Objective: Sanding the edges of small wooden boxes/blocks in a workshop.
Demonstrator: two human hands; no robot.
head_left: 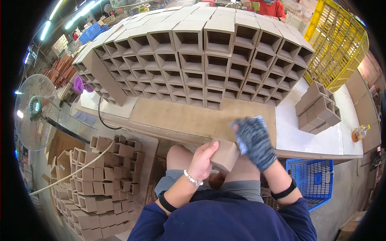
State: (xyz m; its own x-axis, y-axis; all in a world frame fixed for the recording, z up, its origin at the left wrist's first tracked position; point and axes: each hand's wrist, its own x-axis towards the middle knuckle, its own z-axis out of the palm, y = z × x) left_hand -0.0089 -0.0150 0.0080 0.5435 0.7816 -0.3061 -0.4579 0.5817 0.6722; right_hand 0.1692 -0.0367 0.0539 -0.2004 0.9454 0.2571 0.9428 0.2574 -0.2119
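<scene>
Over my lap, my bare left hand (202, 160) is closed round the near left side of a small grey-brown box (226, 156). The box sits tilted, just in front of the table's near edge. My right hand (255, 141), in a grey and black knitted glove, is at the box's right side with its fingers bent. Something pale blue and white shows along the glove's edges; I cannot make out what it is. Beyond both hands rises a tall stack of like boxes (191, 62), their open ends facing me.
A few boxes (317, 108) stand on the white right part of the table (295, 134). Beside them are a small bottle (360, 132) and a yellow crate (335, 44). A heap of boxes (98, 184) and a fan (37, 108) are at left; a blue crate (309, 178) is below right.
</scene>
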